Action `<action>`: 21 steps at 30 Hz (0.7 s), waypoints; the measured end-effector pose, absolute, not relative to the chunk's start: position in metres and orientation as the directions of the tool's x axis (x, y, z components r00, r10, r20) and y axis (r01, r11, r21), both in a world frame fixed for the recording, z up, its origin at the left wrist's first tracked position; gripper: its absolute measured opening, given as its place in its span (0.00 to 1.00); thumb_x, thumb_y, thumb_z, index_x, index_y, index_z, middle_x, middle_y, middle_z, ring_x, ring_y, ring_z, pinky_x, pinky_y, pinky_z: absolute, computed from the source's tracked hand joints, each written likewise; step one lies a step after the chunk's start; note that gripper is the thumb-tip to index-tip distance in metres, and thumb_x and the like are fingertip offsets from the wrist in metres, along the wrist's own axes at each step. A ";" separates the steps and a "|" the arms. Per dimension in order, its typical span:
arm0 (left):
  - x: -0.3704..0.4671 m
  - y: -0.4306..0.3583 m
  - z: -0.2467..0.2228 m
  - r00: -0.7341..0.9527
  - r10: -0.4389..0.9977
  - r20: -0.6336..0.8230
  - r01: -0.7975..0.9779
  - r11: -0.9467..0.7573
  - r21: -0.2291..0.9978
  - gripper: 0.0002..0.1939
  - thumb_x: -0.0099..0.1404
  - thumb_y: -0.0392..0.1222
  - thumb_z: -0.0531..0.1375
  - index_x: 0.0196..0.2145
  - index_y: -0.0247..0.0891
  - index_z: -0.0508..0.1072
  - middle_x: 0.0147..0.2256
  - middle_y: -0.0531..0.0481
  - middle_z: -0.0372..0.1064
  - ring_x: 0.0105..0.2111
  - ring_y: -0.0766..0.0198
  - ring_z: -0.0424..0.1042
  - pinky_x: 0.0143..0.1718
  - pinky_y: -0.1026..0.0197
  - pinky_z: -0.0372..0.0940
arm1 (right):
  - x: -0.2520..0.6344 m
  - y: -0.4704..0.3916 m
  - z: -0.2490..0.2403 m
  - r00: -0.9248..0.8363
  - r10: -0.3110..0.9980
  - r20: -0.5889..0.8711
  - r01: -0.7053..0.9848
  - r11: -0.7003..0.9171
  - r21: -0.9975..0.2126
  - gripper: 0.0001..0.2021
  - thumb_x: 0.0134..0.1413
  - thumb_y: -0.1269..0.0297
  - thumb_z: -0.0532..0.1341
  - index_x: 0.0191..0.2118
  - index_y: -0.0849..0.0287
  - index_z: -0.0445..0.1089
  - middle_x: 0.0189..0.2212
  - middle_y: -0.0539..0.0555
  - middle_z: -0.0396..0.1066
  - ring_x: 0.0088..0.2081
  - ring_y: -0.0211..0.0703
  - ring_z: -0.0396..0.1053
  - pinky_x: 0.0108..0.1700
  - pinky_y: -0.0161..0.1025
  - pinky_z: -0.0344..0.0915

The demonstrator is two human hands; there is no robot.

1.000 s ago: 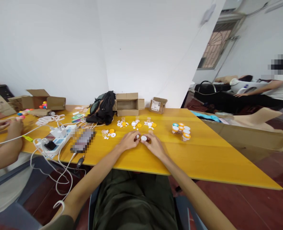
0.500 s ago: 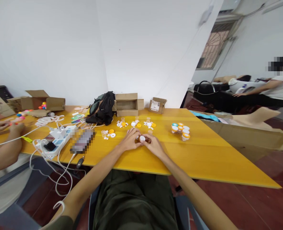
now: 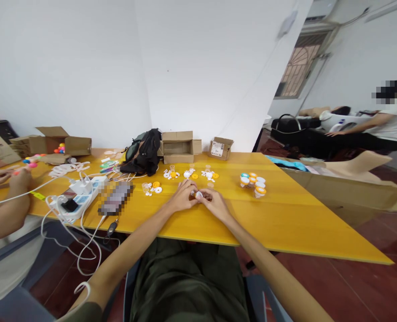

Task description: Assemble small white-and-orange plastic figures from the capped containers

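Observation:
Close to the table's front edge, my left hand [image 3: 184,196] and my right hand [image 3: 215,205] meet. Between them is a small white round piece [image 3: 198,195], with the fingers of both hands curled around it. My fingers hide most of it, so its lower part cannot be made out. Just beyond my hands lies a small clear disc [image 3: 211,184]. Farther off are sets of small clear cups with white and yellow round parts [image 3: 194,175], and another set [image 3: 156,184] sits left of my hands.
Several lidded small cups [image 3: 253,180] are grouped at the right. On the left are a power strip [image 3: 90,197] with loose white cables, a phone [image 3: 116,199] and a black bag [image 3: 144,152]. Cardboard boxes [image 3: 178,158] line the back. Another person's hands [image 3: 22,176] are at far left.
The white round piece has tilted and shifted slightly between my fingers, showing less of its flat top. My hands have otherwise stayed in place.

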State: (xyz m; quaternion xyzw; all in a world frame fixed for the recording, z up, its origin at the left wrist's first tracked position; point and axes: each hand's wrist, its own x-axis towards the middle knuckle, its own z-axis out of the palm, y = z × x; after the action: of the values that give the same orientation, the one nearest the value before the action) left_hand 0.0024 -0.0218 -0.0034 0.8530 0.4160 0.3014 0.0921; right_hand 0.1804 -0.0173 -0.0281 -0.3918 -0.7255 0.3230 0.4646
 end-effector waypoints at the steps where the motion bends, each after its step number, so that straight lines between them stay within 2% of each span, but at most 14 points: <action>1: 0.003 -0.022 -0.003 0.470 0.770 0.432 0.655 -0.632 0.414 0.07 0.62 0.43 0.64 0.38 0.41 0.72 0.47 0.45 0.67 0.48 0.52 0.65 0.52 0.49 0.60 | 0.180 -0.017 -0.029 -0.255 0.870 0.422 0.260 0.481 -0.837 0.13 0.52 0.53 0.65 0.37 0.56 0.77 0.35 0.55 0.79 0.33 0.47 0.76 0.38 0.43 0.75; 8: 0.002 -0.021 -0.003 0.461 0.790 0.404 0.670 -0.608 0.425 0.10 0.60 0.45 0.66 0.38 0.42 0.73 0.47 0.45 0.67 0.48 0.51 0.65 0.53 0.48 0.60 | 0.179 -0.017 -0.032 -0.231 0.879 0.418 0.235 0.467 -0.852 0.14 0.55 0.52 0.63 0.39 0.56 0.77 0.38 0.56 0.80 0.35 0.49 0.78 0.39 0.46 0.77; 14: 0.002 -0.021 -0.005 0.459 0.792 0.403 0.677 -0.606 0.419 0.09 0.60 0.42 0.67 0.38 0.41 0.73 0.49 0.45 0.64 0.50 0.51 0.63 0.54 0.47 0.59 | 0.179 -0.018 -0.029 -0.148 0.886 0.440 0.246 0.464 -0.851 0.17 0.55 0.49 0.62 0.40 0.57 0.76 0.39 0.59 0.78 0.35 0.50 0.77 0.37 0.46 0.77; 17: 0.002 -0.022 -0.004 0.464 0.793 0.394 0.683 -0.604 0.411 0.09 0.59 0.41 0.66 0.38 0.41 0.73 0.51 0.45 0.63 0.52 0.50 0.62 0.55 0.46 0.58 | 0.180 -0.022 -0.025 -0.105 0.858 0.503 0.298 0.510 -0.807 0.16 0.58 0.50 0.59 0.42 0.57 0.75 0.40 0.59 0.76 0.37 0.50 0.76 0.36 0.44 0.76; 21: 0.003 -0.023 -0.004 0.453 0.800 0.393 0.693 -0.593 0.409 0.08 0.60 0.41 0.66 0.39 0.42 0.74 0.52 0.44 0.62 0.54 0.48 0.60 0.57 0.44 0.57 | 0.187 -0.028 -0.022 -0.092 0.798 0.596 0.448 0.567 -0.691 0.12 0.59 0.57 0.58 0.43 0.54 0.73 0.41 0.58 0.75 0.40 0.50 0.74 0.40 0.44 0.74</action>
State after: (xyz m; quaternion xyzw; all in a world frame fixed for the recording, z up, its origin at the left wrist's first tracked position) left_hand 0.0025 -0.0226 -0.0037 0.8472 0.4407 0.2812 0.0949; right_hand 0.1867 -0.0283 -0.0215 -0.4331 -0.7192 0.1693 0.5163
